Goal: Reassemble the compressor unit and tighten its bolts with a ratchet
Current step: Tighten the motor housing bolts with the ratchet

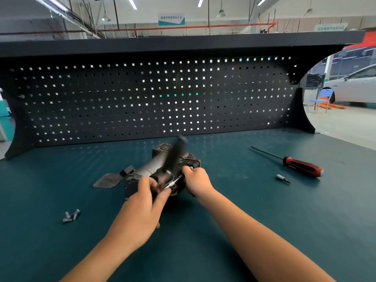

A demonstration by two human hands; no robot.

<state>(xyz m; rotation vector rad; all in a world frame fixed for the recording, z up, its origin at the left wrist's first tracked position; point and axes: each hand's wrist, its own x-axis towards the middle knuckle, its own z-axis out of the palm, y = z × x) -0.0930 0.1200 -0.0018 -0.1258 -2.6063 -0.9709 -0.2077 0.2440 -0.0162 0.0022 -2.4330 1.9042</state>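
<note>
The dark metal compressor unit [162, 169] lies on the teal bench mat in the middle of the view. A ratchet [175, 155] stands over it, its black handle blurred and pointing up and away, its silver extension [173, 181] reaching the unit's near end. My left hand [146, 200] pinches the ratchet's head end with thumb and fingers against the unit. My right hand [197, 183] grips the right near end of the compressor, fingers curled round it. Loose bolts [71, 216] lie on the mat at the left.
A flat metal cover plate [106, 180] lies left of the unit. A red-and-black screwdriver [295, 162] and a small socket bit [282, 178] lie at the right. The black pegboard [152, 98] closes the back of the bench.
</note>
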